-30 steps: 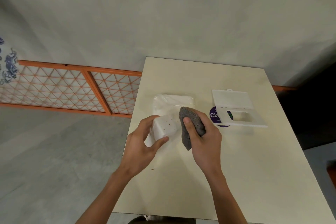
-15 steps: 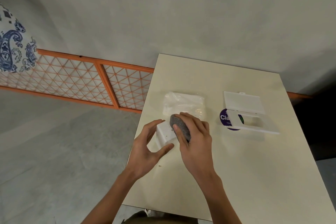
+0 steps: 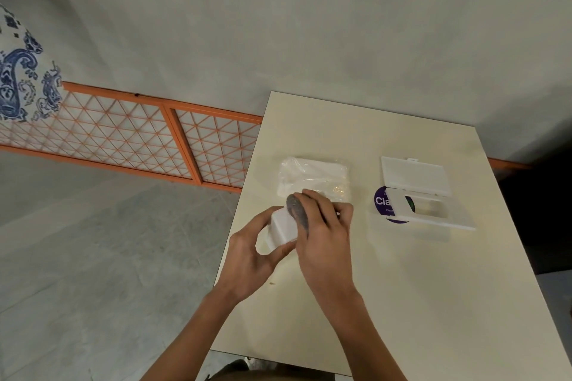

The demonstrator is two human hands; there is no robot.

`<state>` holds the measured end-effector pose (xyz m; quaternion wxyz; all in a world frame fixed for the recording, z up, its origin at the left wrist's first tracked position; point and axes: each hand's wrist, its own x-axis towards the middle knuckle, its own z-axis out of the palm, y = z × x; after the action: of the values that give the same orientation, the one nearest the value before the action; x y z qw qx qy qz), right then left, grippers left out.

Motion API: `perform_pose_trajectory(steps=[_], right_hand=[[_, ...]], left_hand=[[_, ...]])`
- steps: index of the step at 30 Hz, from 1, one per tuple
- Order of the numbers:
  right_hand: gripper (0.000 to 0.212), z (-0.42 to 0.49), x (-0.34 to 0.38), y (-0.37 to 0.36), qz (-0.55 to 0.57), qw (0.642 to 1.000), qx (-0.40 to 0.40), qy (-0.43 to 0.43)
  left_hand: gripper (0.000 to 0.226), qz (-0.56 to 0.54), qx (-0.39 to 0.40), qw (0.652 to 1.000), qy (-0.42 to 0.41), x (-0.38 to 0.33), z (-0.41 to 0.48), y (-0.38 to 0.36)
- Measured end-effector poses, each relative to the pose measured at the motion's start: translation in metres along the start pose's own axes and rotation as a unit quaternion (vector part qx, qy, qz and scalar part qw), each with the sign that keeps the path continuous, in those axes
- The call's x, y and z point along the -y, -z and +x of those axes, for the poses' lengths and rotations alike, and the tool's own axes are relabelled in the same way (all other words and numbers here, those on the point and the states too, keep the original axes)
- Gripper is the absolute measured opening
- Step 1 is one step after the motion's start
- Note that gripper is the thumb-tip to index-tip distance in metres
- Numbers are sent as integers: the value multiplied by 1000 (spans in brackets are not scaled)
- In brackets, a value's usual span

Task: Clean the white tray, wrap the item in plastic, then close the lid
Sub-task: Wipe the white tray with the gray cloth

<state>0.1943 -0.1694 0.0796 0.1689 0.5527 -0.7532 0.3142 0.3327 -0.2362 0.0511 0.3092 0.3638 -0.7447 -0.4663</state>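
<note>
Two hands on the job, both over the left part of the cream table point(image 3: 402, 303).

- left hand point(image 3: 247, 260): grips the left end of the white tray point(image 3: 283, 227), thumb on the near side, fingers curled round the far side.
- right hand point(image 3: 325, 244): fingers curled over a grey scrub pad point(image 3: 297, 213), holding it and pressing it down on the tray's top. The hand hides the right half of the tray.
- tray: small, white, block-shaped, near the table's left edge. Can't tell if it rests on the table or is slightly lifted.
- clear plastic wrap point(image 3: 315, 179): crumpled over a flat white item just beyond the tray. The right-hand fingertips overlap its near edge.
- white flip-lid frame point(image 3: 433, 216): to the right, well apart from the hands, flat on the table, with a rectangular opening in the middle.
- lid point(image 3: 414, 176): swung open and lying back on the far side of the frame.
- round purple label point(image 3: 382, 206): white letters "Cla", sticking out from under the frame's left end.
- small crumb point(image 3: 272, 283): on the table below the left hand.

Background: orange lattice railing point(image 3: 123, 136) at left, blue-and-white paisley fabric point(image 3: 18, 77) at far left, grey floor point(image 3: 93, 257).
</note>
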Motion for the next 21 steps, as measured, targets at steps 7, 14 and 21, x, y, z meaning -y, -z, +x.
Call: perform_pose_trajectory(steps=[7,14,21], right_hand=[[33,-17,20,-11,-24,995,67,71],[45,-7,24,-3,-69,996,40,40],[45,-7,2,-9,-93,993,56,51]], left_hand=[[57,-27,17,999,2,2,0,4],[59,-9,18,1000,-1,1,1,5],[65,18,16,1000,0,3,2,5]])
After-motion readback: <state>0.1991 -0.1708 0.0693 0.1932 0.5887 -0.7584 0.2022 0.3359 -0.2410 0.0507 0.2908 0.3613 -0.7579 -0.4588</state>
